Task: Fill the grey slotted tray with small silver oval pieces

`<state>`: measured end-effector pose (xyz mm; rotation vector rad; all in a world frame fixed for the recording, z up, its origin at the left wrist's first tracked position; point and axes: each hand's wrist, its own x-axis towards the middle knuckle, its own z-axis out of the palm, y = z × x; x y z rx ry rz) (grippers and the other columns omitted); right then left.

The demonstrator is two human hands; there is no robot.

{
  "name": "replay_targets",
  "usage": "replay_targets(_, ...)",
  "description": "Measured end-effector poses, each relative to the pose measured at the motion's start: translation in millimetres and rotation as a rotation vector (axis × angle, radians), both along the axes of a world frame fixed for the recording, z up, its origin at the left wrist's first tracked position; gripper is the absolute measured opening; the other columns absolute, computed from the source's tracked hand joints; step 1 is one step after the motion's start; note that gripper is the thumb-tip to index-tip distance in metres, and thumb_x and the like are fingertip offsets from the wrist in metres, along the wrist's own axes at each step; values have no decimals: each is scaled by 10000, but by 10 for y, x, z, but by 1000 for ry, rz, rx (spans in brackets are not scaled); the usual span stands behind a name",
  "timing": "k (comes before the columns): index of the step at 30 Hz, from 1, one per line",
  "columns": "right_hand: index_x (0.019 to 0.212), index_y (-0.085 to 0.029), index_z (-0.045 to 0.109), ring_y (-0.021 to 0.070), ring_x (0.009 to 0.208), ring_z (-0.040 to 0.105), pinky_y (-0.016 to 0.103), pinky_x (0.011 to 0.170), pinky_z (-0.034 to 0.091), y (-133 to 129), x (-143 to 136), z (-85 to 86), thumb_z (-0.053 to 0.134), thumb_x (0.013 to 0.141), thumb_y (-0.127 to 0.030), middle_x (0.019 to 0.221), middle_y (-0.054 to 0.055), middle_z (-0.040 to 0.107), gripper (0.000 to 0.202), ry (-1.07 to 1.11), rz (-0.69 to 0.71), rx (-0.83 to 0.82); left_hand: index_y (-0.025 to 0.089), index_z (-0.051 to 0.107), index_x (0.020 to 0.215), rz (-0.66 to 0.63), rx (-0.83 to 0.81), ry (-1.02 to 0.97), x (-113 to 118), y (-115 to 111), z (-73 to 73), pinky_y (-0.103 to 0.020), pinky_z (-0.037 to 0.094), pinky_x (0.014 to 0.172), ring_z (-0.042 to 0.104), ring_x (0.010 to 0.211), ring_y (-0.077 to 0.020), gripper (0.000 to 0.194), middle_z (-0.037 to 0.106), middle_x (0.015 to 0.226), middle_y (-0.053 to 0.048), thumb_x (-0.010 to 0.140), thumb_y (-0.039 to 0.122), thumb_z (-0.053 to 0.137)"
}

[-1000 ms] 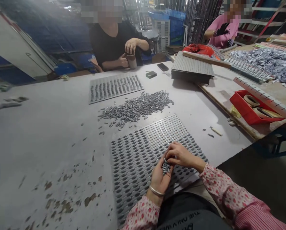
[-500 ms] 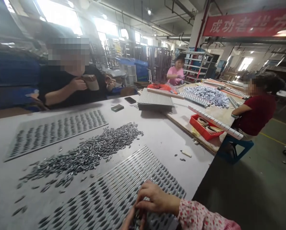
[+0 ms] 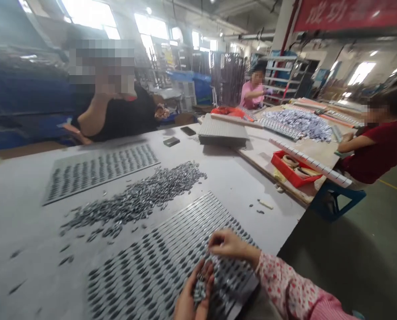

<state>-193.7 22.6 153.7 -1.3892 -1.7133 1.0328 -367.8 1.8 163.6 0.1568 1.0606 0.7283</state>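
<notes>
My left hand [image 3: 186, 298] is cupped, palm up, around several small shiny oval metal pieces [image 3: 200, 290] at the bottom middle. Just above and to its right, my right hand [image 3: 230, 244] has its fingertips pinched together over a grey board [image 3: 188, 222]. Whatever those fingertips hold is too small to make out. Dark leaf-shaped spots in rows cover the board's left, front and right parts, while its far middle part shows plain pale lines. Beyond the board lies a long heap of loose grey oval pieces [image 3: 145, 195], with some scattered at its left end.
A second spotted board [image 3: 101, 171] lies at the far left. Farther back are a stack of boards [image 3: 223, 131], a phone [image 3: 188, 131] and a small box [image 3: 171, 141]. A red tray [image 3: 293, 171] holds tape rolls. Three other people sit around the tables; one raises a hand to the mouth.
My hands have come apart: the left now shows its palm with the pieces, the right sits over the board. The view has shifted slightly. The person opposite has lifted a mug to the mouth.
</notes>
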Motion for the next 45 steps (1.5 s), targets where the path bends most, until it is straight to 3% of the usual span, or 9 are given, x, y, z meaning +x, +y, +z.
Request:
replay_targets(3, 754, -182, 649, 129, 672, 561, 247, 657, 442, 67, 212, 33, 596, 755, -246, 693, -8, 640, 84, -17, -198, -13, 118, 636, 878, 36, -112, 6, 93, -47, 265, -171, 500, 505, 605, 592, -95, 161, 631, 754, -58, 794, 61, 511)
replay_targets(6, 719, -177, 650, 142, 699, 561, 276, 716, 424, 128, 416, -18, 591, 743, -206, 710, 6, 652, 69, -109, -342, -24, 102, 604, 802, 79, -164, -47, 165, -89, 371, -139, 454, 426, 563, 513, -68, 114, 601, 680, -40, 809, 58, 499)
replay_targets(14, 770, -224, 681, 191, 905, 493, 306, 772, 326, 184, 452, -211, 595, 781, -304, 859, 19, 644, 119, -541, -390, -86, 85, 593, 927, 70, -162, -141, 214, -165, 227, -208, 536, 572, 637, 706, -135, 161, 643, 861, -106, 820, 54, 476)
replay_targets(23, 776, -214, 660, 228, 948, 451, 338, 780, 320, 206, 378, -207, 587, 790, -320, 891, 55, 621, 130, -721, -397, -61, 112, 569, 826, 82, -187, -125, 224, -185, 172, -166, 473, 455, 595, 600, -98, 91, 621, 772, -66, 825, 74, 486)
replay_targets(27, 791, -184, 638, 208, 918, 479, 340, 818, 346, 131, 378, -78, 591, 791, -279, 869, 58, 617, 106, -550, -389, 48, 113, 602, 874, 91, -115, -125, 272, -190, 196, -143, 471, 477, 573, 598, -69, 106, 599, 751, -39, 813, 73, 525)
replay_targets(32, 868, -180, 631, 148, 788, 540, 254, 686, 410, -141, 302, 103, 598, 796, -317, 825, 26, 614, 158, -29, 0, -2, 117, 584, 794, 120, -98, -134, 329, -201, 130, -120, 420, 417, 537, 546, -50, 25, 592, 721, -24, 791, 95, 574)
replay_targets(35, 861, -171, 629, 125, 735, 543, 231, 644, 417, -308, 183, 139, 622, 779, -326, 801, 16, 604, 175, 111, 83, -38, 121, 590, 788, 104, -68, -145, 351, -210, 44, -112, 399, 394, 519, 516, -42, 17, 578, 687, -4, 777, 123, 603)
replay_targets(42, 800, -166, 590, 128, 726, 571, 243, 658, 444, -143, 306, 90, 563, 792, -340, 784, 21, 637, 176, 269, -221, -51, 82, 604, 956, 52, -138, -160, 299, -160, 146, -187, 535, 575, 640, 733, -132, 162, 644, 878, -117, 818, 120, 528)
replay_targets(45, 821, -159, 591, 127, 672, 574, 245, 632, 436, 53, 552, -24, 556, 765, -297, 725, 10, 642, 153, 138, -436, -87, 89, 592, 924, 37, -187, -143, 282, -142, 251, -150, 495, 464, 611, 592, -90, 130, 629, 787, -81, 819, 111, 517)
